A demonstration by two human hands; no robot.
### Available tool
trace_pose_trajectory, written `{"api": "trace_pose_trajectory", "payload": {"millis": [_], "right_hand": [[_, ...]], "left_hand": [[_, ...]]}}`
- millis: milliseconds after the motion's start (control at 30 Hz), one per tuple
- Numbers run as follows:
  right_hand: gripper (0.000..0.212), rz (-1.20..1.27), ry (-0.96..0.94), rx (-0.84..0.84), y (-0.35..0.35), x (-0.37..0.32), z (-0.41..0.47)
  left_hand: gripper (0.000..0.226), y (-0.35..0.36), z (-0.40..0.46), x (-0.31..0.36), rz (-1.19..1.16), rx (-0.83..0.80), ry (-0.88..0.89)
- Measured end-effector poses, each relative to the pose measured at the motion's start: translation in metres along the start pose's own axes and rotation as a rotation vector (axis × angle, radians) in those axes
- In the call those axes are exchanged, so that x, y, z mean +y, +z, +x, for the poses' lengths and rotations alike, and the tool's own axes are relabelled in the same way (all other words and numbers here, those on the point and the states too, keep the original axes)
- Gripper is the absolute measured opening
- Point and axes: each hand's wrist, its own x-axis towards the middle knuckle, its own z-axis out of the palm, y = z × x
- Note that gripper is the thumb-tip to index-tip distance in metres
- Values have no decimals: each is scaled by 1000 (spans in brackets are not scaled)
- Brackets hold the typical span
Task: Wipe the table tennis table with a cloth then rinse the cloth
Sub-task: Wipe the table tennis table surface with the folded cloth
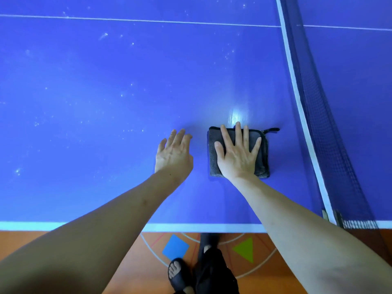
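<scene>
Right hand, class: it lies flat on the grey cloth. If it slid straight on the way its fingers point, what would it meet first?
Only bare blue table: beyond the right hand and cloth the way looks free up to the white centre line.

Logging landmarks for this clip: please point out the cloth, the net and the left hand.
cloth [213, 160]: head view, bare left edge.
net [331, 132]: head view, dark mesh.
left hand [174, 154]: head view, back of hand.

Orange floor [131, 262] below; painted blue square [175, 247], green triangle [245, 249]; thin curved lines, perhaps court markings.
</scene>
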Motion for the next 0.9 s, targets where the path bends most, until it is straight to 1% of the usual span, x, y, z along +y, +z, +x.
{"api": "trace_pose_trajectory", "payload": {"millis": [100, 333, 600, 733, 900], "right_hand": [[62, -9, -3, 5, -5, -5, 44], [60, 2, -2, -4, -27, -27, 194], [59, 6, -33, -17, -51, -45, 346], [61, 10, -41, -23, -59, -55, 411], [64, 58, -59, -11, -68, -72, 476]], "left_hand": [[60, -12, 47, -1, 11, -4, -14], [61, -44, 178, 5, 79, -22, -42], [63, -71, 315, 9, 170, -33, -81], [64, -81, 354, -3, 225, -53, -99], [71, -77, 357, -9, 359, -102, -37]]}}
